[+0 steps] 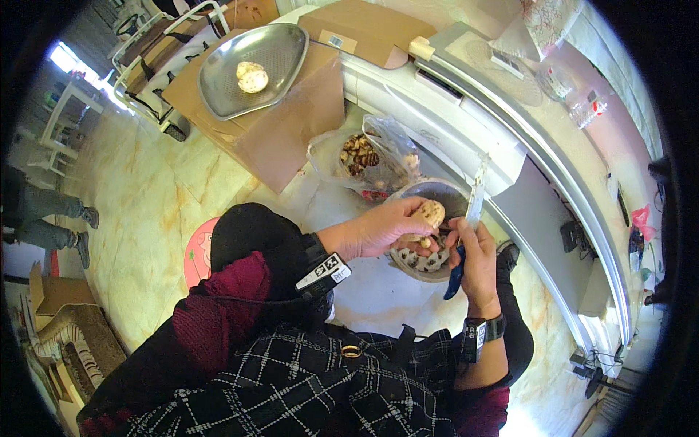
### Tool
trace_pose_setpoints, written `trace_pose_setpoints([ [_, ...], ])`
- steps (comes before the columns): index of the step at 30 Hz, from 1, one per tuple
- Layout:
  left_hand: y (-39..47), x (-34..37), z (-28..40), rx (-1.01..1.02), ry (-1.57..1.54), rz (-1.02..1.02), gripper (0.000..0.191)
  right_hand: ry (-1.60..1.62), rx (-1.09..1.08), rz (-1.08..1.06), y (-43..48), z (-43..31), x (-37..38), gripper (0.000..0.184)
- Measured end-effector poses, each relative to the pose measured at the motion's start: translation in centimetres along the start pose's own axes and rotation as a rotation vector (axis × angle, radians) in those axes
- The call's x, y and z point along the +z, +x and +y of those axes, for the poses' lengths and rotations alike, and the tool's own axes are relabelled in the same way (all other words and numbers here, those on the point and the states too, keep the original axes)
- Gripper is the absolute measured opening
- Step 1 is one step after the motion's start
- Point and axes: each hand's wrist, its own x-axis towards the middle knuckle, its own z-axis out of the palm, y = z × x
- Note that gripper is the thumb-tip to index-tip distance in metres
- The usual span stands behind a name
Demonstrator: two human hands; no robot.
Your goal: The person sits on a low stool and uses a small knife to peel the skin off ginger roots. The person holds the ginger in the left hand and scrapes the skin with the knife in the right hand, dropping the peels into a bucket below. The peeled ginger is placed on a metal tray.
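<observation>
My left hand (401, 226) grips a pale, knobbly root vegetable (431, 214), partly peeled, with dark spots. Beside it, my right hand (474, 251) holds a knife by its dark blue handle (454, 273), the wet blade (477, 196) pointing up and away from me. Both hands are over a round bin (426, 277) with peelings (418, 261) inside. Just beyond, an open clear plastic bag (327, 158) contains several brown, unpeeled roots (360, 154). Peeled pieces (253, 77) lie in a perforated metal tray (218, 104) at the upper left.
The tray rests on a cardboard box (295, 131). A long white cabinet with a metal-edged top (524, 114) curves along the right. A pink round stool or mat (199, 251) is by my left knee. Another person's legs (54, 218) are at far left, near an open carton (63, 295).
</observation>
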Motion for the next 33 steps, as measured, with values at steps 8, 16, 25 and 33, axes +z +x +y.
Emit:
trace_pose_setpoints([
  [8,0.2,0.0,-0.6,0.149,0.394,0.278,0.052,-0.705,-0.300,0.092,-1.7,1.1,0.3,0.021],
  [16,0.5,-0.7,-1.1,0.094,0.522,0.153,0.049,-1.161,-0.497,0.030,-1.6,1.6,1.4,0.018],
  [25,0.6,-1.5,-1.2,0.279,0.894,0.284,0.046,-1.243,-0.337,0.140,-0.6,1.6,-0.6,0.018],
  [33,0.8,-1.3,-3.0,0.222,0.869,0.343,0.044,-1.294,-0.349,0.079,-1.2,3.0,0.8,0.020],
])
